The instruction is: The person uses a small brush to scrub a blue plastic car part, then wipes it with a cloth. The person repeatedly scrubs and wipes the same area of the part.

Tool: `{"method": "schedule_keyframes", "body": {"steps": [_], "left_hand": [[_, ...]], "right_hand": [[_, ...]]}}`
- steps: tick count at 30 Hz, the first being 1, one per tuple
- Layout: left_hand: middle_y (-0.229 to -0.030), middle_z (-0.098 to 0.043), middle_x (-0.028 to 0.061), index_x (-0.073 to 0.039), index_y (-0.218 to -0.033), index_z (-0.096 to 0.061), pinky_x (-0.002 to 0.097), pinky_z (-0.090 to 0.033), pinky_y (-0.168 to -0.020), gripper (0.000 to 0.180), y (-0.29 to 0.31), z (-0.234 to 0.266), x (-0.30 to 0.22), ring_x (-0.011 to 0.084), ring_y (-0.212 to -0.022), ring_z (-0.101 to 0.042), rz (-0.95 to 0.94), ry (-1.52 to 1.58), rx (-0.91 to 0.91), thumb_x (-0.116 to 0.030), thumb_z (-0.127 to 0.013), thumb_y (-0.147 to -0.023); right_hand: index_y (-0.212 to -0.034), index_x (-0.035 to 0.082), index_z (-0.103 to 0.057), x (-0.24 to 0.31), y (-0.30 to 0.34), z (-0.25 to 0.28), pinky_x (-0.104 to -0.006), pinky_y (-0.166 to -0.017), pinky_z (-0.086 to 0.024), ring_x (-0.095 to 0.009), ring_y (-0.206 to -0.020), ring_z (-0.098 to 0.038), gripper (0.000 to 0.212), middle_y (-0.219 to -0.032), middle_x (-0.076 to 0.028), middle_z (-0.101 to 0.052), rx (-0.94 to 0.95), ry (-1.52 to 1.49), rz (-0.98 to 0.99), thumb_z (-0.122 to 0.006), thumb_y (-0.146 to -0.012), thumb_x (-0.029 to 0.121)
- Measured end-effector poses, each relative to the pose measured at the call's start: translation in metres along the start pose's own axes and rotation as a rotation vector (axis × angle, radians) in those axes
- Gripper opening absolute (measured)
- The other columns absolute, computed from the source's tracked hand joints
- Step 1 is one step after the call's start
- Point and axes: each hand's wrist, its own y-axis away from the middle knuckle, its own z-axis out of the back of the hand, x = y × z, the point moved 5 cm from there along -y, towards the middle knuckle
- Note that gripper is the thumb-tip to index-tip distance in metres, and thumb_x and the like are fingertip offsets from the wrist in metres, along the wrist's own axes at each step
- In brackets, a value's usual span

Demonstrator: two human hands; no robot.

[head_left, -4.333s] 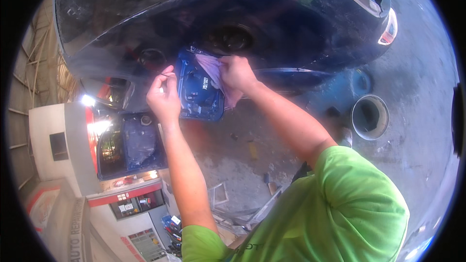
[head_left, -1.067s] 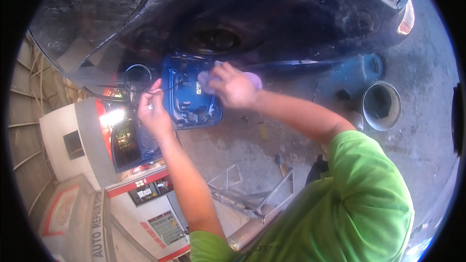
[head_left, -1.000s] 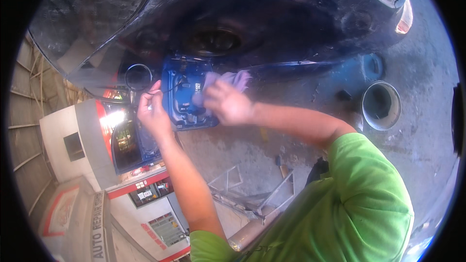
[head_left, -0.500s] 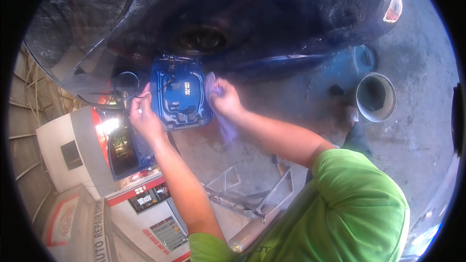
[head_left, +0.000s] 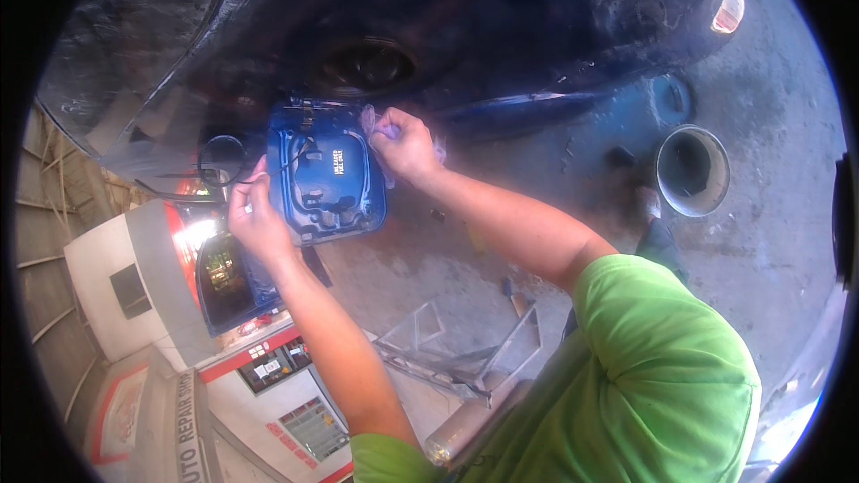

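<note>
A blue fuel door [head_left: 327, 183] stands swung out from the dark car body [head_left: 501, 26], its inner side toward me. My right hand [head_left: 407, 145] is closed round a crumpled purple cloth [head_left: 369, 119], pressed to the door's upper right edge. At the door's left edge, my left hand [head_left: 257, 213] pinches a thin black cord [head_left: 279, 169] that curves across the door. Beside those fingers is a dark ring-like round shape [head_left: 222, 159]; whether it is attached to the cord I cannot tell. Above the door is the dark round filler recess [head_left: 369, 64].
A grey bucket [head_left: 713, 170] stands on the concrete floor at the right, with a blue round lid-like thing [head_left: 669, 98] behind it. Below my arms lies a metal frame stand [head_left: 465, 362]. Another vehicle [head_left: 228, 273] and a white-and-red shop front [head_left: 286, 402] are at the left.
My right hand and the cloth have moved up and left along the door's right edge, and the cloth's hanging end is now gathered up. My left hand has shifted slightly left.
</note>
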Motion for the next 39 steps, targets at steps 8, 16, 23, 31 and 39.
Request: {"method": "schedule_keyframes", "body": {"steps": [8, 16, 23, 31, 39], "left_hand": [[-0.119, -0.075, 0.0188, 0.001, -0.087, -0.065, 0.0342, -0.045, -0.108, 0.010, -0.001, 0.002, 0.003, 0.0194, -0.113, -0.066, 0.015, 0.044, 0.007, -0.002, -0.060, -0.095], [-0.120, -0.075, 0.0188, 0.002, -0.087, -0.066, 0.0328, -0.046, -0.107, 0.010, -0.003, 0.003, 0.006, 0.0189, -0.114, -0.066, 0.018, 0.041, -0.004, -0.001, -0.060, -0.095], [-0.121, -0.074, 0.0165, 0.004, -0.093, -0.068, 0.0297, -0.052, -0.098, 0.011, -0.004, 0.004, 0.007, 0.0160, -0.104, -0.067, -0.004, 0.064, 0.018, -0.006, -0.062, -0.096], [-0.120, -0.075, 0.0156, 0.001, -0.083, -0.065, 0.0299, -0.047, -0.102, 0.014, -0.005, 0.005, 0.009, 0.0150, -0.107, -0.066, 0.033, 0.073, 0.006, -0.005, -0.063, -0.095], [-0.121, -0.075, 0.0176, 0.002, -0.085, -0.065, 0.0312, -0.047, -0.104, 0.012, -0.001, 0.004, 0.004, 0.0167, -0.109, -0.066, 0.042, 0.033, -0.024, -0.004, -0.063, -0.095]], "right_hand": [[-0.087, 0.006, -0.063, 0.000, 0.027, 0.002, -0.0321, -0.066, -0.053, -0.015, -0.073, -0.065, 0.006, -0.082, -0.007, -0.069, 0.058, -0.082, -0.039, -0.068, -0.086, 0.003], [-0.088, 0.007, -0.057, -0.006, 0.012, 0.002, -0.0276, -0.064, -0.049, -0.009, -0.076, -0.060, 0.010, -0.082, -0.003, -0.064, 0.105, -0.301, -0.080, -0.065, -0.089, 0.002], [-0.083, 0.005, -0.060, -0.003, 0.003, 0.002, -0.0332, -0.068, -0.052, -0.013, -0.075, -0.063, 0.012, -0.076, -0.006, -0.065, 0.137, -0.219, -0.037, -0.071, -0.083, 0.008], [-0.084, 0.006, -0.065, -0.002, 0.001, 0.000, -0.0393, -0.075, -0.056, -0.028, -0.078, -0.072, 0.015, -0.078, -0.019, -0.071, 0.063, -0.285, -0.144, -0.075, -0.077, 0.015], [-0.088, 0.006, -0.060, 0.019, 0.044, -0.007, -0.0385, -0.085, -0.054, -0.027, -0.097, -0.068, 0.011, -0.099, -0.013, -0.065, -0.127, 0.140, -0.001, -0.069, -0.082, 0.003]]}}
